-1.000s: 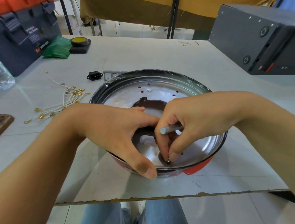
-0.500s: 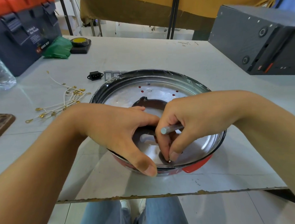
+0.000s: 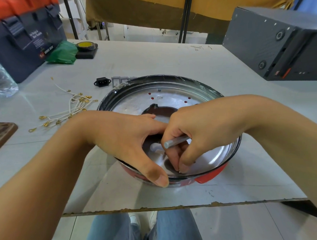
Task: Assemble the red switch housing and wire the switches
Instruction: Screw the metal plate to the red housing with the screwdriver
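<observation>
Here fingers [image 3: 176, 160] touch housing [image 3: 209, 177] floor.

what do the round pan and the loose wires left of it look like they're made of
Round pan: likely polished metal inside, mirror-bright with reflections; the outer shell is glossy red, plastic or painted metal, unclear. Wires: white insulation, possibly fabric or plastic, ending in brass-coloured metal terminals.

— Any room around those fingers [image 3: 179, 158]?

— Little. The housing's rim [image 3: 174, 178] curves just below the fingertips, and the left hand [image 3: 125, 137] closes in beside them, its thumb hooked over that rim.

— Beyond them?

— The bare metal plate [image 3: 135, 104] lies open. Past the far rim stand the switches [image 3: 119, 81] and socket [image 3: 102, 82]; the wires [image 3: 70, 109] sprawl leftward on the table [image 3: 169, 61].
</observation>
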`<state>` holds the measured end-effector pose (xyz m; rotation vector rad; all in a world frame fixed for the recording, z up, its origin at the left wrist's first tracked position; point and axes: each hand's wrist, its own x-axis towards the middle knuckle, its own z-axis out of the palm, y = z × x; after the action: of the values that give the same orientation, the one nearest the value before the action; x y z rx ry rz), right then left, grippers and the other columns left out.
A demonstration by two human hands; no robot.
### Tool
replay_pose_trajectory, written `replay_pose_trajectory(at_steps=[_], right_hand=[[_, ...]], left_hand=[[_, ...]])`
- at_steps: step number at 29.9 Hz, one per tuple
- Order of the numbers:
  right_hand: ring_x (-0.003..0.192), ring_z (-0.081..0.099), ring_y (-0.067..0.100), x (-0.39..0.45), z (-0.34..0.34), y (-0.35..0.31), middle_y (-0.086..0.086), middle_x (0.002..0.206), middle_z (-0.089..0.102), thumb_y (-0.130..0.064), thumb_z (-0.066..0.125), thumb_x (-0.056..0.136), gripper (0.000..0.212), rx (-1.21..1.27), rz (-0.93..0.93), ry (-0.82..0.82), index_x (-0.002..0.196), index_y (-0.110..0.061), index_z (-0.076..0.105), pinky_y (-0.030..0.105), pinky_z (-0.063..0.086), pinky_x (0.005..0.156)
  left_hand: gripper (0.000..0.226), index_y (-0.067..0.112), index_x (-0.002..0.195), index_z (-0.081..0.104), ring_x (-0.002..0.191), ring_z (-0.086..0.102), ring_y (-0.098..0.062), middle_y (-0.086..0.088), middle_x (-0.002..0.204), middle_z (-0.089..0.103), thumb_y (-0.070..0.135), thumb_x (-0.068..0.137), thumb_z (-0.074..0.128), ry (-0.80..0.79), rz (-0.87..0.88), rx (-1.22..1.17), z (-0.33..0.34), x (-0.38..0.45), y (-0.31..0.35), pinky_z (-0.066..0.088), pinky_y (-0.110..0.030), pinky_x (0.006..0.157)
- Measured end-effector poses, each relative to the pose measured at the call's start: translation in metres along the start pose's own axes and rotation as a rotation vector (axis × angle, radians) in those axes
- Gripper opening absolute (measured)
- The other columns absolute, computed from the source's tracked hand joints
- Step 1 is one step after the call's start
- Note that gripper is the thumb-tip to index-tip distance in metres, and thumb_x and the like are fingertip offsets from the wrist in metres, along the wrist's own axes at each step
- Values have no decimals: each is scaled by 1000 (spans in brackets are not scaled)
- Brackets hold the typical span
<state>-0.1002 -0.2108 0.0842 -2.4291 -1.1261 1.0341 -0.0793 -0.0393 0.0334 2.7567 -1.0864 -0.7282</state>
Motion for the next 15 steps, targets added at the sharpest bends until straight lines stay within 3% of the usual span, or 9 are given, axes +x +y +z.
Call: replay_pose_trajectory(at_steps=[5,7,11,15], right_hand=[[60,56,0,3,-2,1,-9,66,66,-15,74,77,11,21,13,-23,71,-23,70,22,46,63],[54,54,-4,6,-1,3,-12,60,65,-16,76,76,3,19,38,-22,75,-17,72,13,43,54],[38,46,-16,15,3,8,-27,39,50,-25,81,67,26,-80,160,103,86,-9,72,-1,28,35],[34,44,-15,19,2,9,-27,36,48,-25,81,65,30,-78,222,88,86,-7,71,0,27,32]], left_hand=[[135,35,148,19,147,11,-16,8,159,10,82,24,43,-31,-15,12,-4,-2,8,21,-42,117],[132,33,147,22,146,10,-14,9,158,12,80,26,45,-24,16,4,-5,-2,6,18,-40,118],[101,31,133,32,142,5,3,17,148,24,67,42,53,36,208,-145,-11,-4,6,2,-20,118],[95,33,131,33,142,7,4,19,146,25,64,45,58,46,244,-149,-12,-4,4,1,-18,118]])
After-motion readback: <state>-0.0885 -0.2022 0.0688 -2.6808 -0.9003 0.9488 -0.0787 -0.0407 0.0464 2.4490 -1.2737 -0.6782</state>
